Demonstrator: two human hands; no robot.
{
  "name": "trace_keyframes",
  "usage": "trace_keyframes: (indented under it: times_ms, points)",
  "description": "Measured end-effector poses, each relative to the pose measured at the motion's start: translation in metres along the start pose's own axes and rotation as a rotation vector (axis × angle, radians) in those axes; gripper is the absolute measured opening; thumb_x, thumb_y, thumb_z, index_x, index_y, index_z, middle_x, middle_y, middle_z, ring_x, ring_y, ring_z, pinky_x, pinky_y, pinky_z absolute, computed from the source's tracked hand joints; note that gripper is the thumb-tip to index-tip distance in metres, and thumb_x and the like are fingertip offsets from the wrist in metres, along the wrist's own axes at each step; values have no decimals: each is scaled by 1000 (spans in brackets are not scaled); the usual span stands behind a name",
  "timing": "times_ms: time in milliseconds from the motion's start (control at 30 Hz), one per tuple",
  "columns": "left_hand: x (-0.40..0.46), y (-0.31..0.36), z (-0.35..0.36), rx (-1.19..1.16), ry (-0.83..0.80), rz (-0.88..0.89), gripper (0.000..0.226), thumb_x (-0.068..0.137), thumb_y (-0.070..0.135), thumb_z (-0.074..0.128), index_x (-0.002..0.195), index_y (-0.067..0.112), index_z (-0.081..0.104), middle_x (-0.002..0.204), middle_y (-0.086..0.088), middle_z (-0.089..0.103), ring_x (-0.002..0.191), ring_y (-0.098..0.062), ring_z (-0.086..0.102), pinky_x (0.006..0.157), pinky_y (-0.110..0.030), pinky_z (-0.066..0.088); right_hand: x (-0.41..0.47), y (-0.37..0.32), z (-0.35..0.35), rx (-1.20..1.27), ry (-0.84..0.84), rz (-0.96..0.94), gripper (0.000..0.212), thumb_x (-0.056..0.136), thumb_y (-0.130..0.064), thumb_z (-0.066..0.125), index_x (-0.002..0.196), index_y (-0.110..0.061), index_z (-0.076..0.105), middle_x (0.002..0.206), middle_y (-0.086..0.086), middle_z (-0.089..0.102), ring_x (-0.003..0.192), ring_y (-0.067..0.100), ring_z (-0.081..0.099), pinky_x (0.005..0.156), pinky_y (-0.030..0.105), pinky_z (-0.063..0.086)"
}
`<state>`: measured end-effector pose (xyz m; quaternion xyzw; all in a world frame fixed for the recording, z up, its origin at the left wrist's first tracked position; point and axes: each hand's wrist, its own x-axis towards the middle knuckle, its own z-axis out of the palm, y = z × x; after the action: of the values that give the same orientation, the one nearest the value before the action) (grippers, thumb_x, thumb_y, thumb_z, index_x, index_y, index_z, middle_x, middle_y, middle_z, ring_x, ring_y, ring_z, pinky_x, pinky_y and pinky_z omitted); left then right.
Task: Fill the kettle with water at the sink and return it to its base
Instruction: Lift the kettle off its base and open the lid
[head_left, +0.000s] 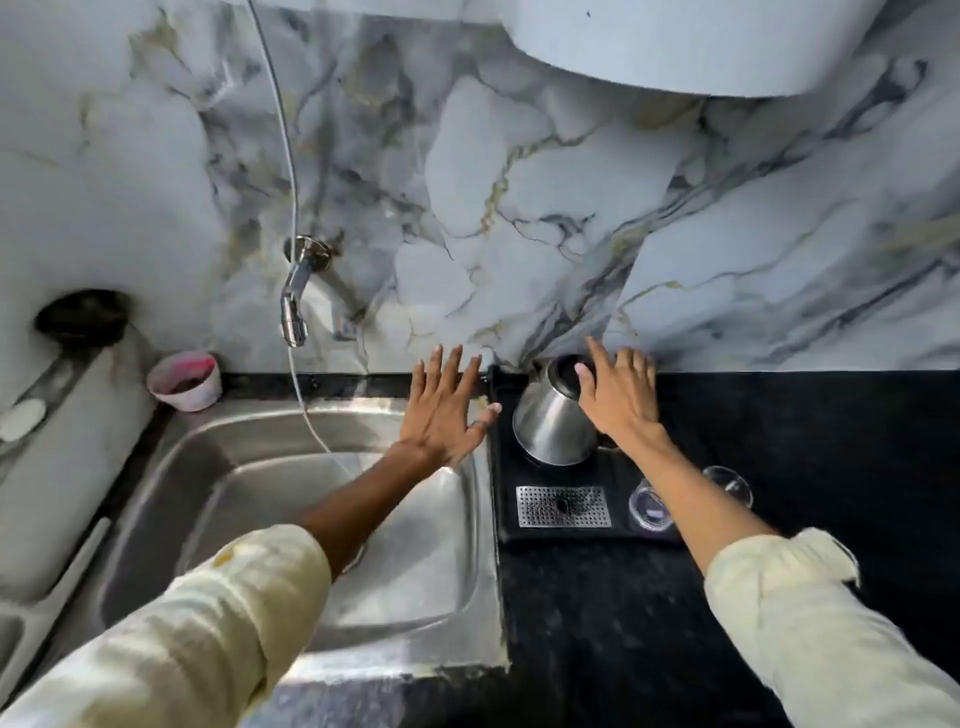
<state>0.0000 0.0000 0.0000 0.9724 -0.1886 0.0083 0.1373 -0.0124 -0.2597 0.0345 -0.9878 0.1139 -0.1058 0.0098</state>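
A steel kettle (550, 426) with a dark top stands on a black tray-like base (504, 467) on the black counter, right of the sink. My right hand (618, 397) reaches over the kettle's right side with fingers spread, hiding the handle area; it holds nothing that I can see. My left hand (447, 410) hovers flat and open above the sink's back right rim, just left of the kettle. The steel sink (291, 441) fills the lower left. A chrome tap (296, 296) juts from the marble wall above the sink's back edge.
A metal drip grate (563, 506) and a small clear glass (647, 506) sit on the tray; another glass (727, 483) stands on the counter. A pink-stained cup (184, 382) is behind the sink. A thin hose (291, 208) hangs down the wall into the basin.
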Motion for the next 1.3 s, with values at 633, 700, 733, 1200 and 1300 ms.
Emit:
trace_keyframes:
  times_ms: [633, 700, 733, 1200, 1300]
  points:
    - [-72, -14, 32, -1433, -6, -364, 125, 54, 25, 103, 153, 42, 29, 152, -2, 51, 134, -28, 59, 91, -49, 63, -2, -59, -32, 895, -108, -115, 74, 81, -87, 50, 48, -20, 54, 43, 0, 55, 41, 9, 53, 52, 35, 45]
    - [-82, -30, 28, -1446, 120, -353, 123, 46, 28, 106, 150, 42, 41, 144, 5, 61, 130, -21, 63, 93, -41, 64, -14, -76, -37, 878, -196, -154, 80, 79, -89, 48, 60, -13, 59, 55, 8, 65, 53, 21, 64, 62, 46, 56]
    - [-88, -39, 26, -1420, 167, -344, 121, 42, 34, 108, 145, 47, 46, 139, 12, 65, 127, -15, 65, 92, -32, 62, -19, -86, -39, 858, -273, -157, 82, 78, -91, 47, 68, -12, 63, 64, 9, 70, 63, 26, 69, 69, 50, 59]
    - [-145, -129, -20, -1322, 73, -247, 134, 38, 16, 105, 150, 47, 38, 149, 8, 52, 128, -5, 62, 108, -32, 54, -56, -171, -90, 980, -832, -124, 50, 69, -63, 62, 117, -49, 61, 104, -21, 70, 106, 8, 66, 80, 28, 47]
    - [-152, -148, -29, -1350, -12, -217, 135, 38, 21, 107, 154, 35, 40, 151, -2, 55, 131, -14, 62, 109, -38, 55, -56, -169, -99, 1102, -1074, -150, 46, 81, -59, 61, 119, -34, 71, 108, 3, 79, 96, 18, 72, 93, 42, 50]
